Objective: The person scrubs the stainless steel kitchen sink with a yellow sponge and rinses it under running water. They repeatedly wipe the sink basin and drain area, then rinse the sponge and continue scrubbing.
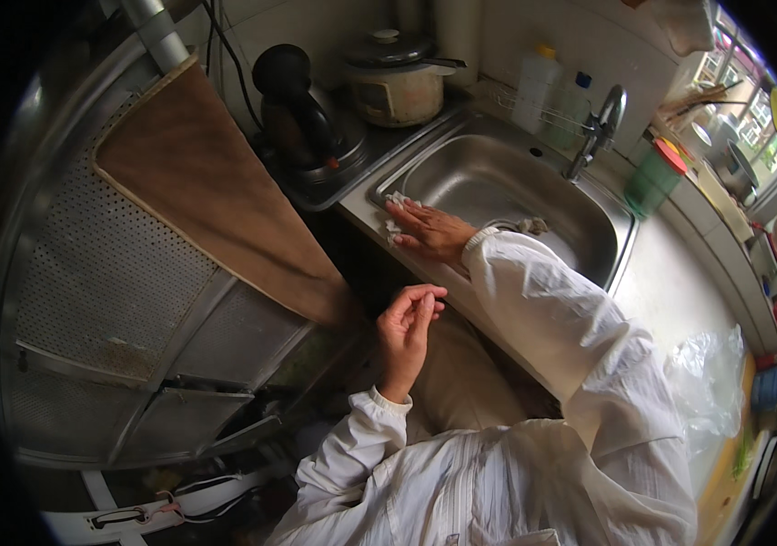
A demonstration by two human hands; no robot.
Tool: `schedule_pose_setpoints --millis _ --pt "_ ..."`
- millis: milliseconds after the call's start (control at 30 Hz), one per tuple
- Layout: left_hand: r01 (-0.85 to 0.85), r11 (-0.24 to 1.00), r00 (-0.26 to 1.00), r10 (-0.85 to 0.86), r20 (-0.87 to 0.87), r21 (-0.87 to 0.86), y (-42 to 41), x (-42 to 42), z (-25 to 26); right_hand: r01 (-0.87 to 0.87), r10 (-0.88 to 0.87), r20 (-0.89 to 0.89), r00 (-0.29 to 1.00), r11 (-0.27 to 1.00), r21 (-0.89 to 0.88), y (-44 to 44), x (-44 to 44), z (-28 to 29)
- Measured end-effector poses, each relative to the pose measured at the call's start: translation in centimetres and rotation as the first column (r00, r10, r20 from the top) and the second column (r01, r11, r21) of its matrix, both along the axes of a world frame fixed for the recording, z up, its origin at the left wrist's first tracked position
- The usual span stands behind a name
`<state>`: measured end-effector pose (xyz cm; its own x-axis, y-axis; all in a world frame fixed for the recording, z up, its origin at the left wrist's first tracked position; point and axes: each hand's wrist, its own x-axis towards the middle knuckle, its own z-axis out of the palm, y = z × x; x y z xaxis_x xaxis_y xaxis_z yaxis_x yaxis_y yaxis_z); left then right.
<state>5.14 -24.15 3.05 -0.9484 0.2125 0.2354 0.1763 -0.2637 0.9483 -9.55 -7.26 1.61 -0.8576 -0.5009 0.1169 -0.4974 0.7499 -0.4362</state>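
My right hand (433,233) lies palm down on the near left rim of the stainless steel sink (484,160). Under its fingers is a crumpled white cloth or tissue (392,225), pressed against the edge and mostly covered by the hand. In front of my body, my left hand (410,327) is raised off the counter, its fingers curled and bunched near the thumb, with nothing visible in them. A chrome faucet (596,133) stands at the sink's back right corner. Inside the basin, a small greyish clump (532,226) sits by the drain strainer (500,224), partly hidden by my sleeve.
A black electric kettle (293,116) and a rice cooker (395,89) stand on a dark tray (324,198) left of the sink. A brown cloth (218,198) hangs over a perforated metal rack (115,266). To the right are a green container (654,177) and a clear plastic bag (706,382).
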Motion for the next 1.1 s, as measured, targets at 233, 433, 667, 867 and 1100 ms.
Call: schedule_pose_setpoints --millis 233,433,667,867,1100 --pt "-0.038 0.998 0.998 0.041 0.053 -0.053 -0.2 -0.7 -1.0 0.063 -0.051 -0.140 0.989 0.995 0.079 -2.8 -5.3 -1.0" --pt "0.030 0.998 1.000 -0.030 -0.004 -0.055 1.4 -0.6 -0.1 0.145 -0.132 -0.128 0.983 0.985 0.099 -2.5 -6.7 -1.2" --pt "-0.019 0.998 0.999 0.021 0.036 -0.052 -0.4 -0.2 -1.0 -0.030 0.034 0.067 0.997 0.998 -0.056 -1.1 -1.9 -1.4" --pt "0.037 0.999 0.999 -0.037 -0.006 -0.009 2.6 -2.9 1.7 0.183 -0.183 -0.010 0.983 0.982 0.055 -1.5 -6.5 -1.3" --pt "0.040 0.998 0.999 -0.038 -0.031 0.048 5.2 -6.8 2.1 0.532 -0.537 -0.089 0.839 0.844 -0.075 1.3 -13.7 -4.1"
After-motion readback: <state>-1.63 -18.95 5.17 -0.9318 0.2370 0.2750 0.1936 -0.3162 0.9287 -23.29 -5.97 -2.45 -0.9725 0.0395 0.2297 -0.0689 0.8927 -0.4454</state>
